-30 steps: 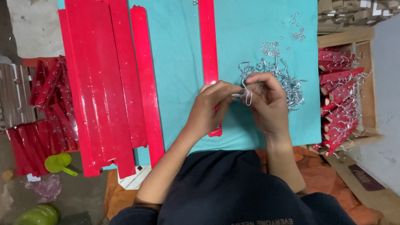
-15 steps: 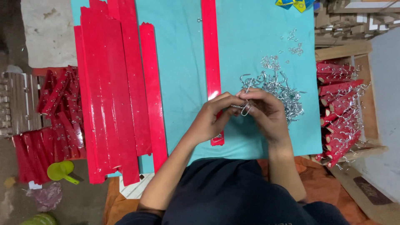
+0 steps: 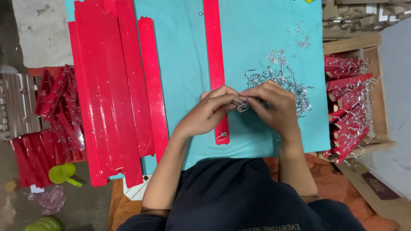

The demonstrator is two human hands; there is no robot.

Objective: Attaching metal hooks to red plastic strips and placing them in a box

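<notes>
A small silver wire hook (image 3: 241, 105) is pinched between the fingertips of the left hand (image 3: 212, 109) and the right hand (image 3: 274, 107), which are brought together above the turquoise counter (image 3: 184, 77); each grip is clamped on that hook, though how much of the hook lies under the fingers cannot be told. The hook is held just right of the single red strip (image 3: 215, 64), which runs lengthwise down the counter and passes beneath the left hand. At the near end of that strip a small wire clip (image 3: 222, 136) is seen on it. Just right of the strip, and partly covered by the right hand, a tangled pile of wire hooks (image 3: 282, 83) is spread on the counter, with smaller loose metal rings (image 3: 302, 40) scattered beyond it. Well left of the strip, a stack of long red strips (image 3: 109, 85) is laid side by side over the counter's edge. Far right of the strip, finished red pieces fitted with hooks (image 3: 349, 107) are piled in a wooden crate (image 3: 376, 72). Far left of it, more short red pieces (image 3: 55, 102) are heaped, and a green scoop (image 3: 63, 174) lies on the floor near them.
</notes>
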